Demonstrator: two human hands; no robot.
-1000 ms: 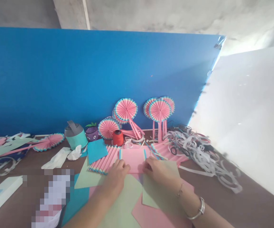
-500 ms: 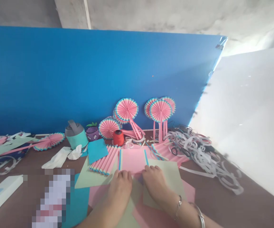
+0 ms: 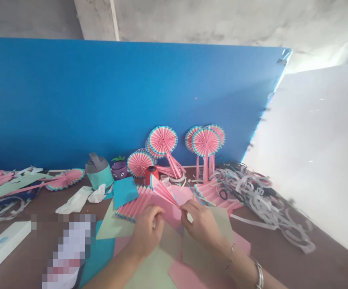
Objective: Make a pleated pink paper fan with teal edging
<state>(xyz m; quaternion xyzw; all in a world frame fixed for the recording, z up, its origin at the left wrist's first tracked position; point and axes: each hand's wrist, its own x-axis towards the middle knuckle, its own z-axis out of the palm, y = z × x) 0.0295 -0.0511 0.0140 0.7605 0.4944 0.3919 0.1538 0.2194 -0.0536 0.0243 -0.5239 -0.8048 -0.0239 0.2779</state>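
My right hand (image 3: 202, 224) pinches the near end of a pink paper with blue edging (image 3: 164, 190). The sheet is raised and tilted, gathered into folds toward my fingertips. Just left of it, my left hand (image 3: 147, 230) hovers with loosely curled fingers, the thumb and index slightly apart and nothing visible between them. Under both hands lie pale green sheets (image 3: 157, 261) and pink sheets (image 3: 186, 277). A pleated pink paper strip (image 3: 138, 202) rests beyond my left hand, with a blue paper square (image 3: 125, 192) on top of its left part.
Finished pink round fans (image 3: 163, 140) lean on the blue partition (image 3: 101, 100). A red thread spool (image 3: 151, 175), a purple pot (image 3: 119, 170) and a teal cup (image 3: 100, 176) stand behind. Tangled white strips (image 3: 255, 192) cover the right side; another pleated pink paper (image 3: 216, 194) lies beside them.
The pink sheet lay flat under both hands; now its far end is lifted and its near end gathered in my right fingers. My left hand has come off it, moving slightly left.
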